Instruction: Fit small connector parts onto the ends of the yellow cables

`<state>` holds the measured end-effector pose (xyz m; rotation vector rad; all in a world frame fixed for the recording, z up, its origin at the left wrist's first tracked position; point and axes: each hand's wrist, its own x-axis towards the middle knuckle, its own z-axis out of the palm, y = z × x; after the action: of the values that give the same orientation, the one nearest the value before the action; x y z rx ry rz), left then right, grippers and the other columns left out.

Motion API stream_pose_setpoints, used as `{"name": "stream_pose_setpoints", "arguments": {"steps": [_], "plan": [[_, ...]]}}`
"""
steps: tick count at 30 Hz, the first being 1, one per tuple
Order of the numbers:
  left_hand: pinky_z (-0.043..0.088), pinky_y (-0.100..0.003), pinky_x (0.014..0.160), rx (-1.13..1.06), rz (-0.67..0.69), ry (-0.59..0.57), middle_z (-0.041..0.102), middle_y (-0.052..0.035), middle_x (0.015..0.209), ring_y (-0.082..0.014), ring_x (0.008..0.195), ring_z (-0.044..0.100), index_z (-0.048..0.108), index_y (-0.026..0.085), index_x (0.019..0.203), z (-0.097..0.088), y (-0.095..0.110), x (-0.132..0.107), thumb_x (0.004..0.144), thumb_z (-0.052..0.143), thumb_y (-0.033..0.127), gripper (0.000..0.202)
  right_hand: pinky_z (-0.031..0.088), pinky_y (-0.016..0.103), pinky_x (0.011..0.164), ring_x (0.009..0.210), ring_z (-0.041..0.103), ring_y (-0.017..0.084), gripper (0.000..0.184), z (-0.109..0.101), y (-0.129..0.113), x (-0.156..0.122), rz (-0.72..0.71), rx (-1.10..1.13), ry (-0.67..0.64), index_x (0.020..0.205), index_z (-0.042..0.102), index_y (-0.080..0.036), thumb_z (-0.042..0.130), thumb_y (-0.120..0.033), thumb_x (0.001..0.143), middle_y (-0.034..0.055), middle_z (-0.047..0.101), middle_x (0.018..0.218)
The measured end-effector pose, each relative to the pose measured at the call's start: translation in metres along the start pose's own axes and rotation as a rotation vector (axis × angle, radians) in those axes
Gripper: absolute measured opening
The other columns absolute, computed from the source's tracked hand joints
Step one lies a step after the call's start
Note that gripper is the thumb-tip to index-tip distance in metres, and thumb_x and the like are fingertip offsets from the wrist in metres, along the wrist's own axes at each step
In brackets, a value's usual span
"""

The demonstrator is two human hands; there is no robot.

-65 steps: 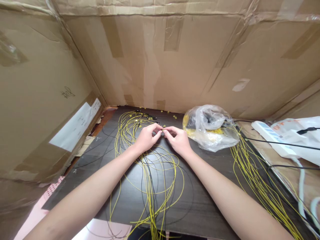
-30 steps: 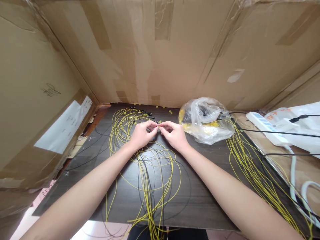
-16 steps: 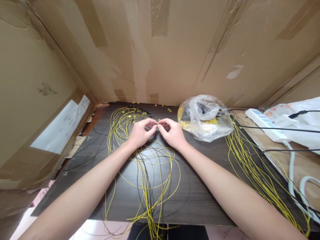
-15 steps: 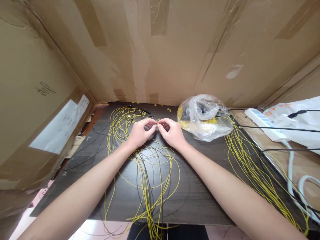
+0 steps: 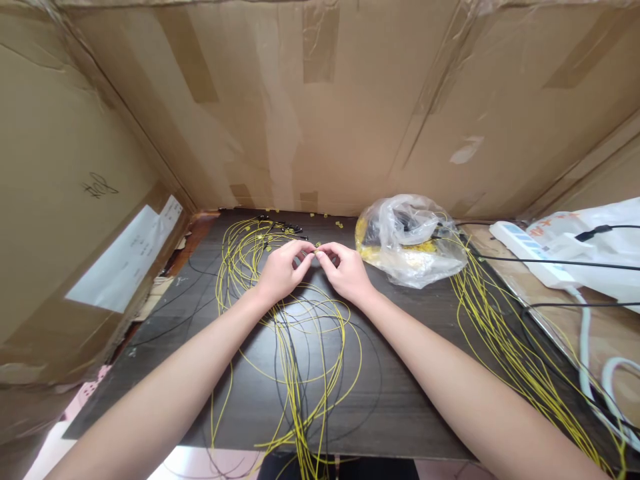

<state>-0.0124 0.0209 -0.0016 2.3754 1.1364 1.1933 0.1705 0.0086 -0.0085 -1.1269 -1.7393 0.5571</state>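
My left hand [image 5: 285, 269] and my right hand [image 5: 344, 268] meet fingertip to fingertip over the dark tabletop [image 5: 400, 347]. Both pinch at one spot; what lies between the fingertips is too small and covered to make out, though a bit of yellow shows there. Thin yellow cables [image 5: 293, 393] loop beneath the hands and run down over the table's front edge. Left of and beyond my left hand lie cable ends with black tips [image 5: 295, 231]. Small yellow pieces [image 5: 339, 225] are scattered near the back of the table.
A clear plastic bag [image 5: 410, 257] with yellow and black contents stands right of my hands. More yellow cables [image 5: 500, 340] run down the table's right side. Farther right are a white power strip [image 5: 533, 253] and a white bag [image 5: 610, 260]. Cardboard walls [image 5: 280, 120] enclose the back and sides.
The view has tilted up slightly, so everything sits a little lower. My hands keep nearly the same pinch at the same place.
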Motion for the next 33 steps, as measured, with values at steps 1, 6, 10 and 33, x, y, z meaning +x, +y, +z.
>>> {"name": "stream_pose_setpoints", "arguments": {"steps": [1, 6, 10, 33], "plan": [[0.058, -0.027, 0.075, 0.004, 0.011, 0.0, 0.075, -0.0048, 0.1, -0.0145, 0.076, 0.068, 0.069, 0.019, 0.105, -0.0003, 0.0001, -0.0001, 0.099, 0.06, 0.022, 0.012, 0.054, 0.033, 0.078, 0.079, 0.068, 0.02, 0.018, 0.0, -0.0002, 0.0, -0.002, -0.01, 0.0, 0.096, 0.072, -0.02, 0.058, -0.032, 0.099, 0.0068, 0.077, 0.094], [0.057, -0.027, 0.076, 0.016, 0.034, -0.004, 0.073, -0.005, 0.101, -0.0149, 0.078, 0.067, 0.068, 0.019, 0.107, -0.0008, 0.0011, -0.0005, 0.1, 0.058, 0.022, 0.012, 0.052, 0.034, 0.083, 0.086, 0.066, 0.022, 0.021, -0.0008, -0.0015, 0.0005, -0.046, -0.084, -0.026, 0.095, 0.065, -0.022, 0.05, -0.033, 0.103, 0.0076, 0.073, 0.096], [0.057, -0.028, 0.077, 0.016, 0.039, -0.013, 0.072, -0.0051, 0.102, -0.0154, 0.079, 0.067, 0.068, 0.02, 0.108, -0.0004, 0.0016, -0.0007, 0.1, 0.057, 0.022, 0.013, 0.048, 0.036, 0.085, 0.091, 0.063, 0.024, 0.025, -0.0008, -0.0011, 0.0012, -0.086, -0.163, -0.059, 0.09, 0.058, -0.023, 0.041, -0.033, 0.105, 0.0081, 0.068, 0.094], [0.059, -0.026, 0.068, -0.097, -0.07, -0.02, 0.075, -0.005, 0.097, -0.0147, 0.075, 0.068, 0.07, 0.019, 0.102, 0.0026, 0.0053, 0.0002, 0.097, 0.062, 0.026, 0.012, 0.047, 0.037, 0.084, 0.091, 0.061, 0.024, 0.016, -0.0022, -0.002, 0.0026, -0.032, -0.126, -0.097, 0.086, 0.051, -0.025, 0.044, -0.028, 0.1, 0.0063, 0.067, 0.092]]}}
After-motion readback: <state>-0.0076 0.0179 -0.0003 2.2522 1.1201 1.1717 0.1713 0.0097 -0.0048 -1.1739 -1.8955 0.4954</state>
